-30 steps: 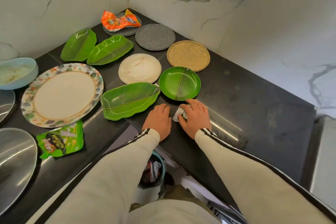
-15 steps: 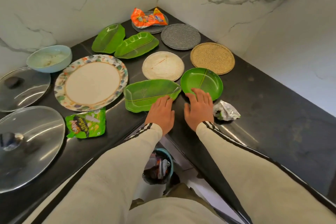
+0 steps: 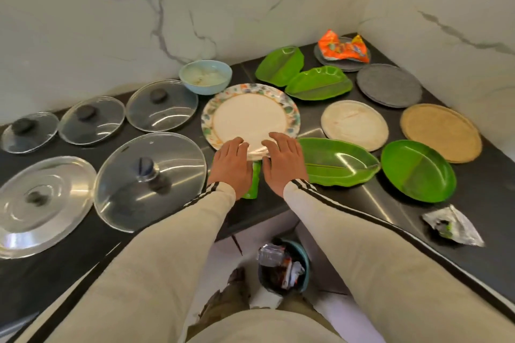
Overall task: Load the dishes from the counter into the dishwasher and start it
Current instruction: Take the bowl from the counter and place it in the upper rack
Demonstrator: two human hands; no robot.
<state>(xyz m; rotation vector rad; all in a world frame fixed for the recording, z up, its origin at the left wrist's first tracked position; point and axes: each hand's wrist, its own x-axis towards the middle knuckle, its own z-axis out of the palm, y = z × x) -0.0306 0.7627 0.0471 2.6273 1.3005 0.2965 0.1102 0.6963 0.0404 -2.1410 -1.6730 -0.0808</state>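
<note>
Left hand (image 3: 230,163) and right hand (image 3: 284,161) are laid open-fingered on the floral plate (image 3: 250,117) near rim; edges should be gripped evenly

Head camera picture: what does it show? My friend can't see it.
A person's left hand and right hand lie flat side by side over a green packet, at the near rim of a flowery plate. Around them a black counter holds green leaf dishes, round plates, a blue bowl and glass lids.

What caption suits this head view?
Left hand and right hand at the floral plate, above a green wrapper.
</note>
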